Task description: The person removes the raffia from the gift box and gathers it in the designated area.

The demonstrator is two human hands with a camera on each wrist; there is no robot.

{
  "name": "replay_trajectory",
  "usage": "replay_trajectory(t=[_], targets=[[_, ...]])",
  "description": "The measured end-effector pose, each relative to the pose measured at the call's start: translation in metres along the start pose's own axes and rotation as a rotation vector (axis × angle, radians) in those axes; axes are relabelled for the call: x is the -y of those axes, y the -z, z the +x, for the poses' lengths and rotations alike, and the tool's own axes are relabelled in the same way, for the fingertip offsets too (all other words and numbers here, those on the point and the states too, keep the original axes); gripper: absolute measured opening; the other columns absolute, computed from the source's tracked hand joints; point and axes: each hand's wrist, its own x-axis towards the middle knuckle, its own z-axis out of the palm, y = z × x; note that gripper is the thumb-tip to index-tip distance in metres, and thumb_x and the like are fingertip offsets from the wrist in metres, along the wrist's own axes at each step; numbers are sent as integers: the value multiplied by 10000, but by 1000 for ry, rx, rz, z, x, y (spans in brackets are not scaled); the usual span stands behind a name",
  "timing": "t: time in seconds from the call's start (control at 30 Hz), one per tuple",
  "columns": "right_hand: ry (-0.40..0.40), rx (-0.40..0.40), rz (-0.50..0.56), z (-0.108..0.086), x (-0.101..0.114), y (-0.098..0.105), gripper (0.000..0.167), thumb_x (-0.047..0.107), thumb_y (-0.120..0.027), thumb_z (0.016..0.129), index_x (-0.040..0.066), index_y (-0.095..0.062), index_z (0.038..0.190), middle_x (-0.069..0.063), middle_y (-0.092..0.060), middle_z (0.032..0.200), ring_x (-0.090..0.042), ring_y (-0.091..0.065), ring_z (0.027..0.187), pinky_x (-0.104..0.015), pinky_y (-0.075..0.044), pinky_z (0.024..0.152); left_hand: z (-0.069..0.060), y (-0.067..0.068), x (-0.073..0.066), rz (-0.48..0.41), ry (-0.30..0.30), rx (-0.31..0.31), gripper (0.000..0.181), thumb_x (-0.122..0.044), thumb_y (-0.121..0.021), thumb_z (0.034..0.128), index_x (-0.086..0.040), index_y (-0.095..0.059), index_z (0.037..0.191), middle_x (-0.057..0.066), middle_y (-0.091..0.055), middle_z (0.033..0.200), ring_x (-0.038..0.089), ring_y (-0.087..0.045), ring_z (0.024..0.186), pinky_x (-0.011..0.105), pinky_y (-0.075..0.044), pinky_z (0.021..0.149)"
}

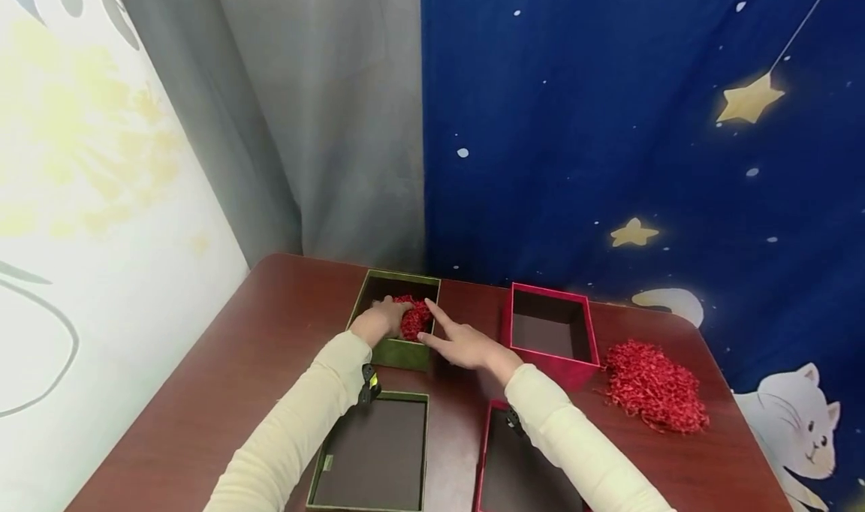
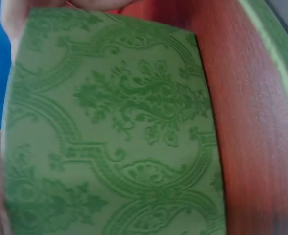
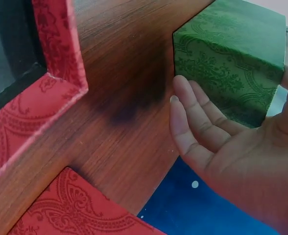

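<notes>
A green patterned box (image 1: pixel 401 354) with no lid on it stands toward the back of the table, holding a clump of red shredded paper (image 1: pixel 415 323). My left hand (image 1: pixel 384 319) reaches into this box from the left and touches the clump; its fingertips are hidden there. In the left wrist view the green front wall (image 2: pixel 119 117) fills most of the picture, with part of the hand above its rim. My right hand (image 1: pixel 466 344) is at the box's right side, its fingers and thumb extended toward the wall. The right wrist view shows those fingers (image 3: pixel 200 120) beside the green box.
A red box (image 1: pixel 550 335) stands right of the green one, with a loose heap of red shredded paper (image 1: pixel 654 387) beside it. Nearer lie a green-rimmed lid or tray (image 1: pixel 372 452) and a red-rimmed one (image 1: pixel 523 471), partly under the forearms. Curtains hang behind the table (image 1: pixel 270 332).
</notes>
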Motion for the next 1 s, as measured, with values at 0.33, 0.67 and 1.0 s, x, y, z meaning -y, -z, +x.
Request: replay_trajectory(t=[0.33,0.67,1.0], targets=[[-2,-9,-71,3,1,5,811,637,-429,1041,365,4,1671,-209,-430,1584,-381,-531,1370,-536,-390,1148,0,16,9,-98,-74,-237,622,-98,-829,880,-3,-583,1443,226,-624,1381,393,-619,1237,478,-531,1001],[-17,-4,-9,-1,-7,11,824,581,-445,1062,413,118,1639,-202,-708,940,-296,-720,879,-461,-515,921,-47,87,32,-269,-229,-620,513,-5,-794,826,41,-635,1312,273,-694,1164,452,-658,1070,558,-529,946],[-10,-20,27,-2,-10,7,811,498,-456,1082,394,116,1646,-103,-606,714,-343,-685,758,-370,-491,710,-43,43,102,-304,-50,-678,515,46,-691,815,88,-605,1321,316,-663,1156,485,-619,1087,603,-510,929]])
